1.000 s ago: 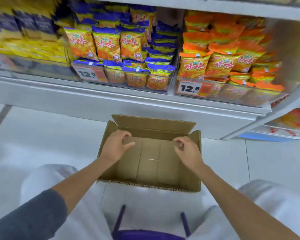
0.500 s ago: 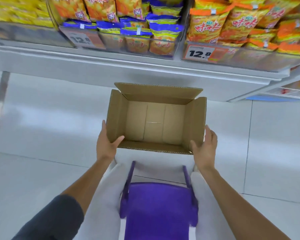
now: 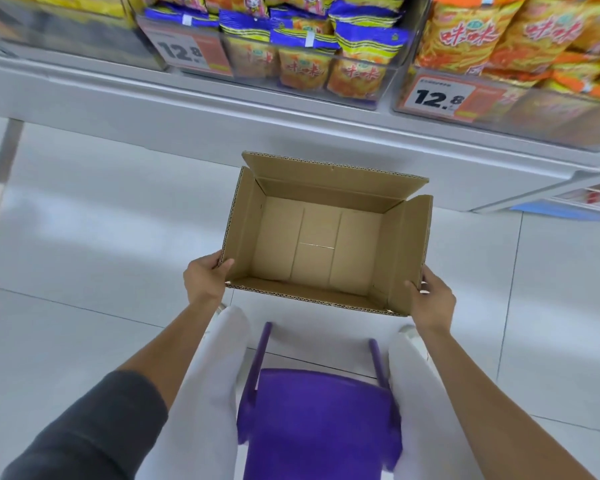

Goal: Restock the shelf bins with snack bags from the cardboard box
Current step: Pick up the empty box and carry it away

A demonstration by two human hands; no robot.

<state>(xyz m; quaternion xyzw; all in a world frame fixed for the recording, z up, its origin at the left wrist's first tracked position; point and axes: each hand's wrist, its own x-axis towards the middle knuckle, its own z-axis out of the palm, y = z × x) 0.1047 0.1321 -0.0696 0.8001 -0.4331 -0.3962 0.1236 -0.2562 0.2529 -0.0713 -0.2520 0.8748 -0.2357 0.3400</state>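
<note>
An open cardboard box (image 3: 319,244) with nothing inside it is held above the white floor, flaps up. My left hand (image 3: 205,278) grips its near left corner, thumb over the flap edge. My right hand (image 3: 432,299) grips the near right corner flap. On the shelf above, a clear bin (image 3: 357,95) holds blue-topped snack bags (image 3: 364,64). A second clear bin (image 3: 520,112) to the right holds orange-topped snack bags (image 3: 465,39).
A purple plastic stool (image 3: 319,420) stands under me between my white-trousered legs. The white shelf front (image 3: 222,123) runs across ahead, with 12.8 price tags (image 3: 437,97). Yellow bags (image 3: 84,5) fill the bin at the far left. White tiled floor lies on both sides.
My hands left the inside of the box and took hold of its near corners. The box has come up off the floor, and the view has tilted down, showing the stool.
</note>
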